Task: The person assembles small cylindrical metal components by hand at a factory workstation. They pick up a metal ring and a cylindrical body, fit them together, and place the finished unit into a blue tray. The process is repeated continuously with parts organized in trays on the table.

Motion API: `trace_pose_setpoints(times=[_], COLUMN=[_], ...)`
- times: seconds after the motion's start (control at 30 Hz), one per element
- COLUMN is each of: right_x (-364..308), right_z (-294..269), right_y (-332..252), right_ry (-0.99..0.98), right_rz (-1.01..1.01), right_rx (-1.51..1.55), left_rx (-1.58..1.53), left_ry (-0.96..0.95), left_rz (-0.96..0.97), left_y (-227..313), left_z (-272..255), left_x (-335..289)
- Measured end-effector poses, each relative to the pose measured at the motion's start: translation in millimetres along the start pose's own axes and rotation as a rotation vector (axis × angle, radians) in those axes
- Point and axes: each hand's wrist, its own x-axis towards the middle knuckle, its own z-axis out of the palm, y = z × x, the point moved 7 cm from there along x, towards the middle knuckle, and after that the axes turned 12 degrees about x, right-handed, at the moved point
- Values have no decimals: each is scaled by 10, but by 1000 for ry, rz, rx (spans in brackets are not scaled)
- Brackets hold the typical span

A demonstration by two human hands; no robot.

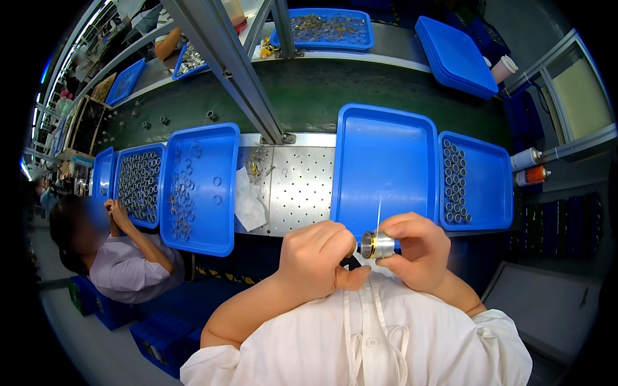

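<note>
My right hand (418, 251) pinches a short silver metal sleeve (381, 245) between thumb and fingers, its open end turned left. A yellowish ring shows just inside its rim. A thin pale strip (378, 212) stands up beside the sleeve; I cannot tell whether it is attached. Just left of the sleeve, my left hand (318, 256) is closed with its fingers curled; something dark shows by the thumb, too hidden to name. Beyond both hands lies a large bare blue tray (386, 161). Several metal rings (455, 180) stand in rows in the blue tray (492, 186) on the right.
Left of the perforated metal worktop (299, 186) is a blue tray (225, 161) of loose thin rings. White paper (250, 202) lies beside it. A metal post (225, 71) rises before the green conveyor (309, 96). A co-worker (129, 270) sits at left; spray cans (533, 175) stand right.
</note>
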Motion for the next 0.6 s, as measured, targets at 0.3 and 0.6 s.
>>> trace_pose_setpoints(times=[0.3,0.6], right_x=[-53,-19], right_z=[-30,2], right_y=[218,198], right_ry=[48,-23], right_rz=[198,171], right_rx=[377,382], left_rx=[-61,-6], left_ry=[189,219], left_rz=[11,102], left_y=[81,137], left_z=[-188,-233], left_x=[71,16])
